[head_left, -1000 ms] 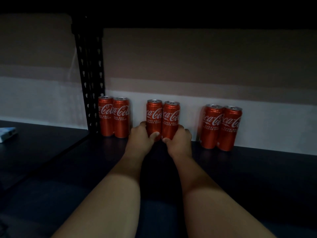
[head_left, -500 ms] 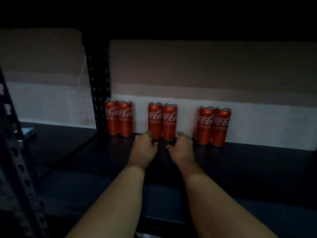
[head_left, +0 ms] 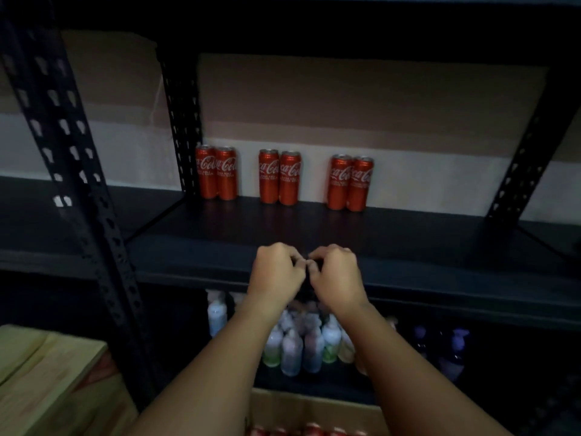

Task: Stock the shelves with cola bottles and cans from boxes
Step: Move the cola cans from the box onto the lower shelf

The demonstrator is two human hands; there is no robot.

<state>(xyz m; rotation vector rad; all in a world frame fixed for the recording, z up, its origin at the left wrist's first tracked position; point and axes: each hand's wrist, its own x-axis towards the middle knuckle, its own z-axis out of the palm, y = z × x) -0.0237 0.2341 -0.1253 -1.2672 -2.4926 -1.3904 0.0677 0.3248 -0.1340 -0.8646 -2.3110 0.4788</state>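
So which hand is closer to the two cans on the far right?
The right hand. It sits in front of the right pair of cans, slightly left; the left hand is farther left, before the middle pair.

Two bare forearms, no sleeves, left hand (head_left: 276, 272), right hand (head_left: 334, 273)

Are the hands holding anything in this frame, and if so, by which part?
Nothing is held. The left hand and right hand are curled and empty, apart from the cans on the shelf.
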